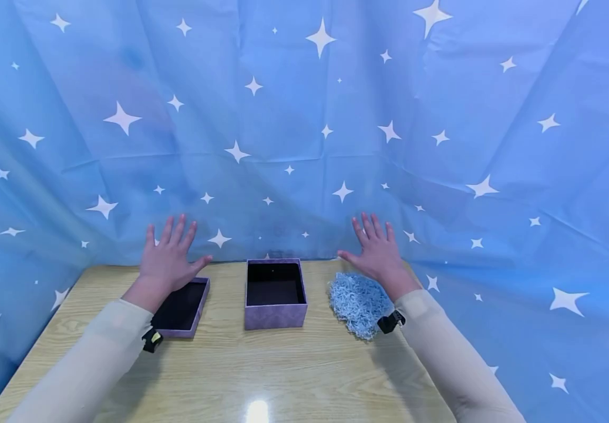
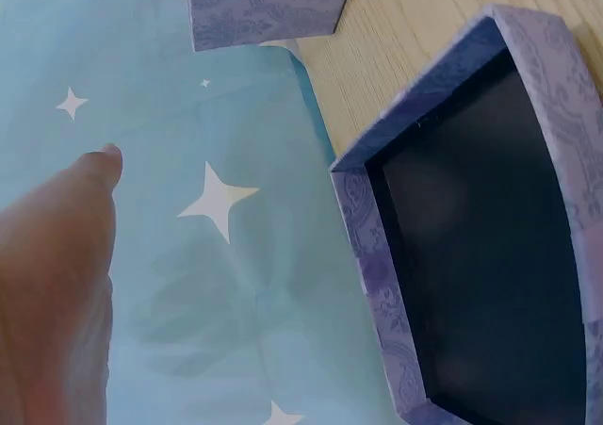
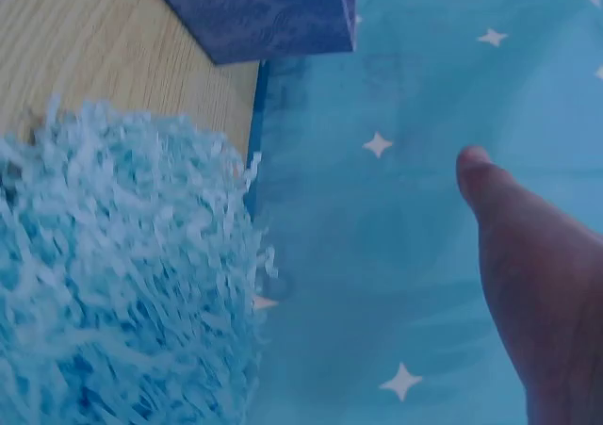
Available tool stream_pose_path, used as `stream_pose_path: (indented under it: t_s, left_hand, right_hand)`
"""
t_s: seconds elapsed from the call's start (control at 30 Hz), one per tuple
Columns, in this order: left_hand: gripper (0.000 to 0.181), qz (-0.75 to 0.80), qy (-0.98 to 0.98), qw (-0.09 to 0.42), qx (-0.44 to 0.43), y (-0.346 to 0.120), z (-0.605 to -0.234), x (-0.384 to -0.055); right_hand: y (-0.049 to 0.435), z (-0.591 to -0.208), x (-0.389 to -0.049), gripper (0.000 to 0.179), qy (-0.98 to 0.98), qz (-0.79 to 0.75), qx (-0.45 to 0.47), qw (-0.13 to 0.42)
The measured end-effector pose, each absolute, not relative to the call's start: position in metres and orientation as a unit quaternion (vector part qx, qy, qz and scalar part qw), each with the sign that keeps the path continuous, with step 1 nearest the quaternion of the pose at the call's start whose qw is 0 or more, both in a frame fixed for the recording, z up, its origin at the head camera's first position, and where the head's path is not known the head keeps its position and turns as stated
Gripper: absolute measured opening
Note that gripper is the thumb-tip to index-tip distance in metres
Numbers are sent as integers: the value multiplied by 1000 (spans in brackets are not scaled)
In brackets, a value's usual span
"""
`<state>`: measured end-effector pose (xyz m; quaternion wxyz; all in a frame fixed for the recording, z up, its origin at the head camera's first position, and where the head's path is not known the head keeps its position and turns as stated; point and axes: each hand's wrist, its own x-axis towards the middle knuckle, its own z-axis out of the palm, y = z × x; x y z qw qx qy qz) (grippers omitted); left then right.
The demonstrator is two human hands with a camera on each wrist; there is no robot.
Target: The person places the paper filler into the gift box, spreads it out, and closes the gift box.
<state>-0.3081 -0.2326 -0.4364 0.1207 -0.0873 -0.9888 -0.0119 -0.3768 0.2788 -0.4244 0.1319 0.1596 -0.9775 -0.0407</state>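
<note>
Both hands are held up with fingers spread and hold nothing. In the head view the left hand (image 1: 168,263) is above the purple box lid (image 1: 181,308), which lies with its black inside facing up; the wrist overlaps part of it. The right hand (image 1: 377,256) is over the far side of a pile of light blue shredded paper (image 1: 359,302). Between them stands an open purple box (image 1: 275,316) with a black inside. The left wrist view shows the lid (image 2: 551,95) beside the thumb; in the right wrist view the shredded paper (image 3: 132,274) lies left of the thumb.
All of it lies on a light wooden table (image 1: 219,370). A blue curtain (image 1: 293,117) with white stars hangs right behind the table's far edge and along both sides. Black straps with small devices sit at both wrists.
</note>
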Motion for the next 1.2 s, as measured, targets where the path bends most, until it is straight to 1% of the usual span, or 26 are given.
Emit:
stream_pose_path:
  t_s: [0.2,0.5,0.8,0.93,1.2]
  left_hand:
    - [100,-34,-984,139,-107,-229,-440,-309]
    - [95,-36,-975,168,-139,-216,-439,-304]
    - [95,-52,-970,173,-163,-202,-446,-303]
    - [96,-55,-968,174,-172,-197,-452,-304]
    - [100,-79,-967,147,-195,-192,-466,-308]
  right_hand:
    - [277,-428,-370,104,-975,-19,179,134]
    - [280,-427,-350,105,-968,55,205,131]
    - [290,-438,-339,105,-959,115,218,141]
    - [295,-443,-334,104,-957,142,211,137]
    - [305,-455,-325,102,-951,210,199,109]
